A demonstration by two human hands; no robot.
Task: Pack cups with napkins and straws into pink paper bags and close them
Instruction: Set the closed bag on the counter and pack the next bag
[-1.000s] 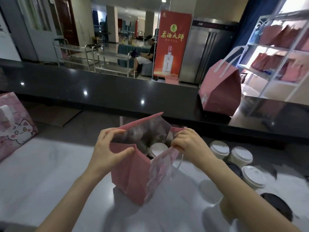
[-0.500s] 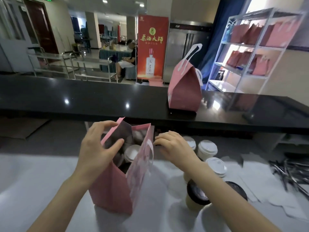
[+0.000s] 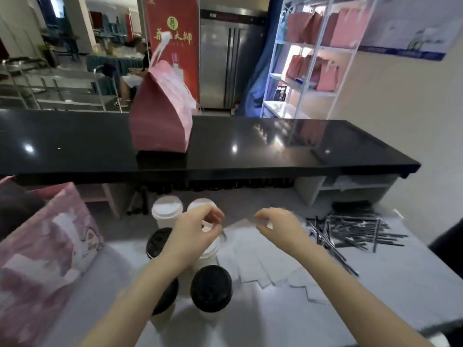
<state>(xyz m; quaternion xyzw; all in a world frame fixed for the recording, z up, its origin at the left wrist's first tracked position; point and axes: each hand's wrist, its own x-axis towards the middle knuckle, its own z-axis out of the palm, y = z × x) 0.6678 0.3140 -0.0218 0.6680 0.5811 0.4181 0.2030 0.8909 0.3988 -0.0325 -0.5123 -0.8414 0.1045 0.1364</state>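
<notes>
Left hand [image 3: 194,234] loosely curled, empty, above cups [image 3: 211,286], right hand [image 3: 278,229] likewise over napkins [image 3: 263,266], straws [image 3: 355,231] at 3 o'clock

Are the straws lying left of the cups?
No, the straws lie in a pile to the right of the cups, beyond the napkins.

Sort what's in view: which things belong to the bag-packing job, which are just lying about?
Job: pink bag at left, lidded cups, napkins, straws, closed pink bag.
Lying about: red banner, steel fridge, wall poster, metal carts.
</notes>
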